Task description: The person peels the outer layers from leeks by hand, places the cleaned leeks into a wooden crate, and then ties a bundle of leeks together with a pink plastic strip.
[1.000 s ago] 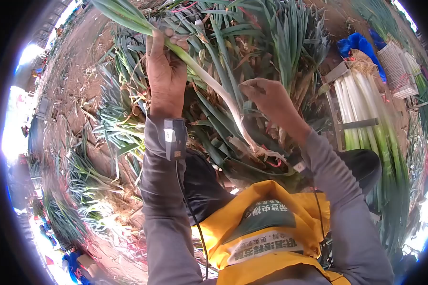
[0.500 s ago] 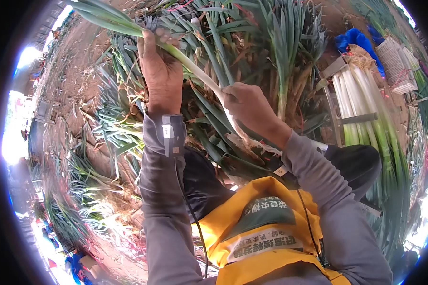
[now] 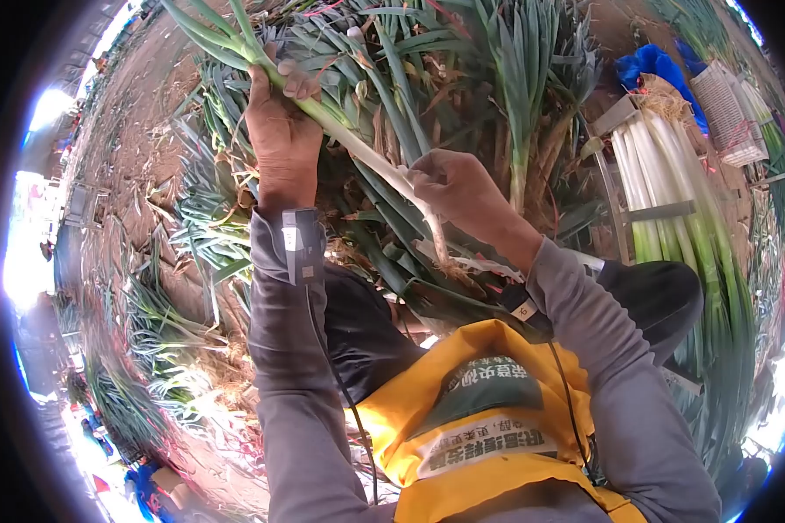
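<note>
A long green onion [image 3: 358,146] slants from upper left to lower right, its green leaves at the top left and its roots near my lap. My left hand [image 3: 283,131] is wrapped round its upper green part. My right hand [image 3: 462,193] is closed in a pinch at the lower white stalk, with the root end sticking out below it. Whether its fingers hold the stalk itself or a thin peel is too small to tell. Piled green onions [image 3: 401,78] with dry outer leaves lie behind and under both hands.
On the right, a bundle of cleaned onions [image 3: 672,192] lies in a metal frame [image 3: 617,196]. A blue plastic bag [image 3: 658,74] is behind it. Loose onions [image 3: 161,322] lie on the soil at left. My knee [image 3: 658,301] is near the bundle.
My left hand has shifted slightly left and down with the onion. The leaves at its top have spread, and the stalk's root end shows more clearly below my right hand.
</note>
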### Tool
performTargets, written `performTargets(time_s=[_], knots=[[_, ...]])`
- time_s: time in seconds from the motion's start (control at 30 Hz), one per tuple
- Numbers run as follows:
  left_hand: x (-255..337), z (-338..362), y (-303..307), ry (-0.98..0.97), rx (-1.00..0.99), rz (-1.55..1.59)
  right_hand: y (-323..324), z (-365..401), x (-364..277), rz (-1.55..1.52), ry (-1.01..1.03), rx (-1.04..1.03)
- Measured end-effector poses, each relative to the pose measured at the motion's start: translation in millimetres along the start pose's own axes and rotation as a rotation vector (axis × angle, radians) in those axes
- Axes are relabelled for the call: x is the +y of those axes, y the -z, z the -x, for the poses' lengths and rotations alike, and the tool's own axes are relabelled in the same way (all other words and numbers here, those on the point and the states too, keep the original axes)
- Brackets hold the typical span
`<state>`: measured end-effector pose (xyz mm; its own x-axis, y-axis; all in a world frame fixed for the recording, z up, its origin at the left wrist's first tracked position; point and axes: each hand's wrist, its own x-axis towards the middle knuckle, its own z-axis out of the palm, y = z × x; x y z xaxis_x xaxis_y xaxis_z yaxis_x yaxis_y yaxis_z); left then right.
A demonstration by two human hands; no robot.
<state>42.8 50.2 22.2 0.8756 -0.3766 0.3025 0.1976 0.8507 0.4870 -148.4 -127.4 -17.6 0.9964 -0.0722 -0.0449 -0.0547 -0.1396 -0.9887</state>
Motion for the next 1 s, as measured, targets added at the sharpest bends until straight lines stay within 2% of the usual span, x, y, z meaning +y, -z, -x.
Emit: performTargets(time_s=[0.03,0.1,0.17,0.33,0.4,0.43,0.5,0.53,0.6,0.63,0.7,0.83,0.9,0.97,1.0], knots=[[0.3,0.5,-0.1,0.021,0.023,0.023,0.4,1.4,0.7,-0.002,0.0,0.003],[0.1,1.9,-1.6,0.035,0.034,0.036,1.3,2.7,2.8,-0.293,-0.162,0.043],[-0.6,2.0,-4.5,0.045,0.047,0.048,0.4,9.2,4.7,-0.313,-0.149,0.035],[-8.3,3.4,-14.1,0.094,-0.095,0.068,1.8,13.6,11.3,-0.349,-0.148,0.041],[-10.5,5.9,-16.9,0.085,-0.097,0.047,4.1,6.3,19.1,-0.477,-0.174,-0.136],[-9.8,7.4,-17.4,0.07,-0.093,0.024,3.1,9.1,23.2,-0.475,-0.172,-0.139],[-6.1,3.6,-16.0,0.038,-0.086,-0.012,-4.6,16.5,11.1,-0.274,-0.119,0.014],[-4.7,3.3,-14.1,0.017,-0.074,-0.045,-8.8,15.9,12.4,-0.273,-0.121,0.004],[-4.4,4.1,-11.1,0.024,-0.046,-0.018,-16.8,17.4,18.1,0.188,0.37,0.202],[-5.2,1.6,-11.6,0.034,-0.035,0.012,-18.1,15.0,22.0,0.188,0.372,0.205],[-4.0,1.6,-13.1,0.015,-0.002,-0.011,-19.7,7.9,26.6,-0.029,0.35,0.193],[1.8,4.2,-14.9,0.022,0.054,0.013,-15.4,9.2,23.0,0.073,0.286,0.11],[1.3,4.0,-14.3,0.022,0.066,0.03,-11.3,7.6,5.2,0.016,-0.019,0.061],[1.0,5.2,-15.2,0.05,-0.036,0.032,-11.4,1.7,9.1,0.065,0.006,0.028],[0.4,6.6,-15.9,0.052,-0.033,0.032,-10.9,1.5,4.9,0.037,-0.048,-0.019]])
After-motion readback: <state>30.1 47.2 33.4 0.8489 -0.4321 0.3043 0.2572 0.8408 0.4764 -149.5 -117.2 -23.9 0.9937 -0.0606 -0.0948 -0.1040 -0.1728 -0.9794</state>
